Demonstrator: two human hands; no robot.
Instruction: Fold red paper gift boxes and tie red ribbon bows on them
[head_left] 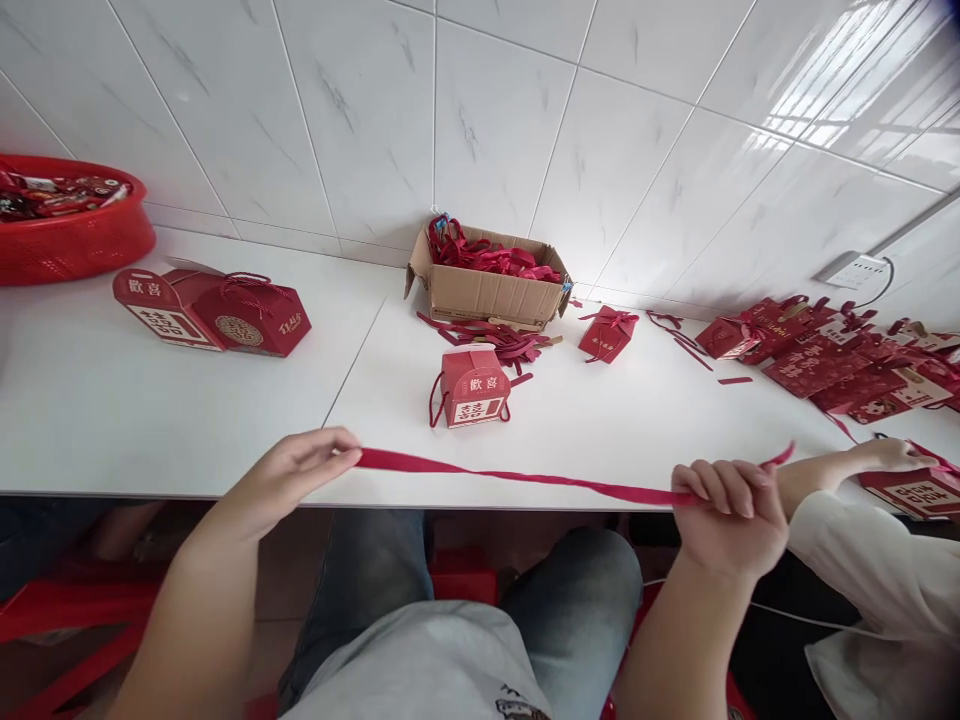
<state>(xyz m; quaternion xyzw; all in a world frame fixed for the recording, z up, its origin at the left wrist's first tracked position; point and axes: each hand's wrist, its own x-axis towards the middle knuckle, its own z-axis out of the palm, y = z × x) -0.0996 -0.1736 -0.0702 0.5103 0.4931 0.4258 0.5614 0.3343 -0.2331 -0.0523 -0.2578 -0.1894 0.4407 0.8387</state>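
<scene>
A dark red ribbon stretches between my hands above the table's front edge, slightly twisted along its length. The fingertips of my left hand pinch its left end. My right hand is closed in a fist around the other end, and a short tail sticks out past the knuckles. Behind the ribbon stands a small red gift box with a cord handle hanging at each side. Farther back, loose ribbons lie in front of a cardboard box filled with more ribbons.
Two red gift boxes stand at left, near a red plastic basket of wrapped items. A small red box sits right of the carton. Several finished-looking boxes crowd the right, where a co-worker's hand touches another box.
</scene>
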